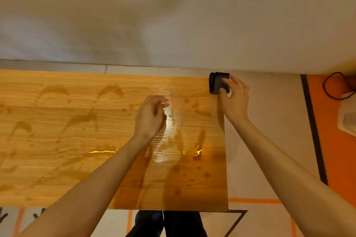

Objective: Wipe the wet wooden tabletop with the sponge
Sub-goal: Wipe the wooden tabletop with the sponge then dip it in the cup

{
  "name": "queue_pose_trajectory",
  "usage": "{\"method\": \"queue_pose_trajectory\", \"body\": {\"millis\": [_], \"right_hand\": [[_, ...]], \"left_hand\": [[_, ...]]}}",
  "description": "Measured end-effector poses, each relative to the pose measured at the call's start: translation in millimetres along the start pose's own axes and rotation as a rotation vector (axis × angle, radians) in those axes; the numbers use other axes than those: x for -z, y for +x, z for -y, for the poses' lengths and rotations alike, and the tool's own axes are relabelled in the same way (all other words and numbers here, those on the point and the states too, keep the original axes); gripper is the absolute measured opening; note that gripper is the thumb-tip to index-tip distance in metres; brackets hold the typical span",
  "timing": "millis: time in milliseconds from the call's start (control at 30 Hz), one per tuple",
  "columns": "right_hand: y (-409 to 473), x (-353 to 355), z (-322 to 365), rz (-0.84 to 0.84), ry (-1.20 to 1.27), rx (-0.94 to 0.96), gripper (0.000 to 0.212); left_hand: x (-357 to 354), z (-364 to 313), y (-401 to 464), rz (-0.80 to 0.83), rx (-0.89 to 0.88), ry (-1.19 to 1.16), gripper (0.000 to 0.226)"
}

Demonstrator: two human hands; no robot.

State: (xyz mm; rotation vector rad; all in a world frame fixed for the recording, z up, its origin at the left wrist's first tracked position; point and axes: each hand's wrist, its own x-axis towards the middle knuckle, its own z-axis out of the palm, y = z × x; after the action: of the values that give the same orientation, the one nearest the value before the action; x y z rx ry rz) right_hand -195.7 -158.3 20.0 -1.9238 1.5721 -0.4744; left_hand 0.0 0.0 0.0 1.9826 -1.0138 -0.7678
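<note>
The wooden tabletop [57, 131] fills the lower left, with wet streaks, drops and a shiny puddle near its right side. A dark grey sponge [217, 82] sits at the table's far right corner, partly over the edge. My right hand [236, 98] grips the sponge with thumb and fingers curled round it. Just above the wet middle of the table hovers my left hand [151, 116], fingers loosely bent and holding nothing.
A white wall rises right behind the table's far edge. To the right lies pale floor with a dark stripe, an orange area [335, 150], a black cable [333, 86] and a white object [348, 121]. Dark trouser legs [169, 223] show below the near edge.
</note>
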Motion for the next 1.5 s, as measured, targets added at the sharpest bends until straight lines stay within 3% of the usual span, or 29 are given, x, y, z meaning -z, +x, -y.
{"method": "queue_pose_trajectory", "body": {"millis": [167, 400, 533, 800, 933, 1067, 1200, 1300, 1500], "right_hand": [[28, -18, -8, 0.052, -0.161, 0.071, 0.044], [36, -45, -16, 0.103, -0.017, 0.112, 0.057], [27, -53, -17, 0.035, -0.072, 0.139, 0.055], [-63, -45, -41, 0.102, -0.195, 0.246, 0.055], [-5, -56, -21, 0.069, -0.311, 0.29, 0.048], [33, -69, -6, 0.041, -0.164, 0.225, 0.046], [-35, -64, -25, 0.065, -0.163, 0.225, 0.046], [-83, -58, -38, 0.11, -0.313, 0.302, 0.047], [7, -83, 2, 0.063, -0.497, 0.276, 0.051]], "left_hand": [[11, 21, 8, -0.062, -0.123, 0.243, 0.038], [28, 59, 6, -0.043, -0.1, 0.388, 0.046], [24, 68, 7, -0.062, -0.141, 0.426, 0.047], [22, 74, 8, -0.093, -0.171, 0.421, 0.049], [23, 75, 10, -0.098, -0.176, 0.428, 0.049], [22, 77, 9, -0.101, -0.178, 0.442, 0.049], [22, 78, 7, -0.099, -0.186, 0.449, 0.05], [21, 77, 8, -0.104, -0.183, 0.454, 0.05], [23, 77, 10, -0.096, -0.183, 0.458, 0.05]]}}
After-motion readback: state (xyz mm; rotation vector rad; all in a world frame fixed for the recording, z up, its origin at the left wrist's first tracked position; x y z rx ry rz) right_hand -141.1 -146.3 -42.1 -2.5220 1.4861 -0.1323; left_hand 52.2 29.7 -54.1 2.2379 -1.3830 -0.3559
